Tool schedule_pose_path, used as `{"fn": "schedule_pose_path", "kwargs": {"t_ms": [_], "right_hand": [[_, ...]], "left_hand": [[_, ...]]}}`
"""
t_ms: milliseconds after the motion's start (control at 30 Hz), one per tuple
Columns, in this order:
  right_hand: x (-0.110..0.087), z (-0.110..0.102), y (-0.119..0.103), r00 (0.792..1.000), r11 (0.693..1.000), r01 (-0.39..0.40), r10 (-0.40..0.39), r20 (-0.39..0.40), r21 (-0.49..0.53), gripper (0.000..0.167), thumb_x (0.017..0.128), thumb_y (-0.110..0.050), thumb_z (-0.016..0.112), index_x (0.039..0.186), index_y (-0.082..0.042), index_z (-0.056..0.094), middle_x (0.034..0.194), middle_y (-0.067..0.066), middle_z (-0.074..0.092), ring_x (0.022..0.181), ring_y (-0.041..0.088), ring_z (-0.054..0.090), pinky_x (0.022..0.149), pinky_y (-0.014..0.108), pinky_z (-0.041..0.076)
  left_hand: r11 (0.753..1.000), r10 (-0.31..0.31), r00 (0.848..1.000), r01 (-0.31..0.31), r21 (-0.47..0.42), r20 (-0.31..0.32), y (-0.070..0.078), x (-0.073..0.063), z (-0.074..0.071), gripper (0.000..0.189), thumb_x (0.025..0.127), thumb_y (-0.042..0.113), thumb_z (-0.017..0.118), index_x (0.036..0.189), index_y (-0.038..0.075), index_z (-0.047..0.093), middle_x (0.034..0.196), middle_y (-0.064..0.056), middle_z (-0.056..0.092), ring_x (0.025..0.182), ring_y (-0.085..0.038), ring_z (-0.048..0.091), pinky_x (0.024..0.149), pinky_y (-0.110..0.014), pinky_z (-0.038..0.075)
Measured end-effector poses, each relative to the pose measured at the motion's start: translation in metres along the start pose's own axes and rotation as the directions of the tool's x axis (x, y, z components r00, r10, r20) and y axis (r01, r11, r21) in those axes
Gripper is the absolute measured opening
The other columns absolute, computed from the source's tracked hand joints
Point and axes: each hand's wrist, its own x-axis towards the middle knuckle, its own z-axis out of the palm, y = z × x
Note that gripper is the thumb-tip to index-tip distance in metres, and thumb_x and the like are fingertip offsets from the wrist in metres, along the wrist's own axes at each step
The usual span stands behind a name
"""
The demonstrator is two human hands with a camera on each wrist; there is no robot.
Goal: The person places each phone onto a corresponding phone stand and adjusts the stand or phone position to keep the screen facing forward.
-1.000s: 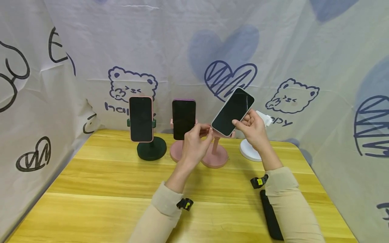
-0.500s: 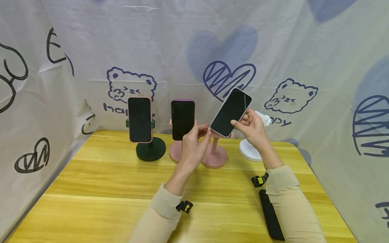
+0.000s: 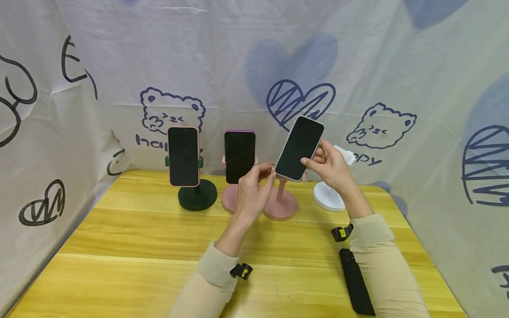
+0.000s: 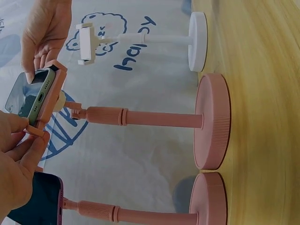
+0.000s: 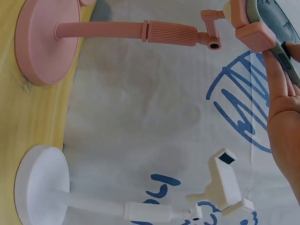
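Note:
A smartphone with a dark screen and pale edge [image 3: 300, 148] leans tilted in the clamp of a pink phone stand [image 3: 280, 205]. My right hand [image 3: 332, 168] holds its right side, thumb on the screen and fingers behind. My left hand [image 3: 256, 190] pinches the clamp's left jaw at the phone's lower left corner. In the left wrist view, the phone's lower part [image 4: 38, 97] sits between the ends of the pink clamp [image 4: 52, 93]. In the right wrist view, the other clamp end [image 5: 255, 36] lies against the phone's edge [image 5: 287, 61], right by my right fingers.
A dark green stand [image 3: 197, 196] at left bears a pink-edged phone [image 3: 184, 157]. Beside it, another pink stand [image 3: 229, 198] carries a purple-edged phone [image 3: 240, 154]. A white stand [image 3: 329, 197] is at right. A black flat object [image 3: 355, 282] lies by my right forearm.
The held phone has turned more upright, its top swinging left. My right hand has shifted slightly left with it; my left hand has stayed at the clamp.

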Motion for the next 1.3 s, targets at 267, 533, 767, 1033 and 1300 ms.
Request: {"fn": "schedule_pose_path", "kwargs": {"t_ms": [267, 533, 767, 1033, 1300], "right_hand": [[0.005, -0.002, -0.008, 0.995, 0.994, -0.023, 0.032, 0.091, -0.104, 0.045, 0.096, 0.004, 0.069, 0.137, 0.010, 0.050, 0.123, 0.031, 0.068, 0.098, 0.004, 0.073, 0.085, 0.022, 0.060], [0.010, -0.003, -0.016, 0.985, 0.970, -0.076, 0.110, 0.136, -0.229, 0.047, 0.099, -0.008, 0.072, 0.139, 0.005, 0.052, 0.132, 0.025, 0.067, 0.118, 0.033, 0.069, 0.093, 0.027, 0.059], [0.012, -0.004, -0.017, 0.986, 0.934, -0.111, 0.146, 0.080, -0.339, 0.055, 0.098, -0.022, 0.075, 0.144, 0.000, 0.054, 0.126, 0.020, 0.071, 0.110, 0.031, 0.070, 0.090, 0.028, 0.057], [0.013, -0.006, -0.028, 0.985, 0.971, -0.169, 0.169, -0.016, -0.168, 0.063, 0.107, -0.021, 0.061, 0.158, 0.003, 0.036, 0.139, 0.027, 0.062, 0.100, 0.011, 0.070, 0.084, 0.026, 0.062], [0.020, -0.004, -0.037, 0.992, 0.968, -0.112, 0.097, -0.074, -0.224, 0.048, 0.109, -0.018, 0.055, 0.150, 0.005, 0.048, 0.125, 0.029, 0.068, 0.079, 0.001, 0.069, 0.075, 0.022, 0.062]], "left_hand": [[1.000, 0.015, 1.000, -0.015, -0.016, -0.002, -0.001, 0.000, -0.002, 0.020, 0.094, -0.002, 0.073, 0.113, -0.006, 0.067, 0.112, -0.020, 0.074, 0.102, -0.030, 0.075, 0.094, -0.033, 0.059], [1.000, 0.016, 1.000, -0.015, 0.003, -0.020, 0.000, 0.000, -0.001, 0.021, 0.094, -0.002, 0.073, 0.113, -0.006, 0.067, 0.111, -0.020, 0.074, 0.101, -0.029, 0.076, 0.093, -0.031, 0.059], [0.998, 0.050, 0.998, -0.049, 0.030, -0.049, -0.001, 0.000, 0.001, 0.018, 0.095, -0.002, 0.073, 0.111, -0.006, 0.066, 0.109, -0.020, 0.074, 0.098, -0.029, 0.076, 0.090, -0.030, 0.060], [0.999, 0.031, 0.999, -0.031, 0.012, -0.010, 0.000, 0.000, 0.002, 0.018, 0.095, -0.003, 0.071, 0.111, -0.007, 0.065, 0.111, -0.021, 0.072, 0.101, -0.030, 0.075, 0.093, -0.029, 0.059], [0.997, -0.064, 0.997, 0.062, 0.052, 0.036, 0.005, 0.002, -0.002, 0.020, 0.096, 0.000, 0.071, 0.115, -0.004, 0.065, 0.110, -0.019, 0.074, 0.100, -0.027, 0.076, 0.091, -0.030, 0.060]]}}
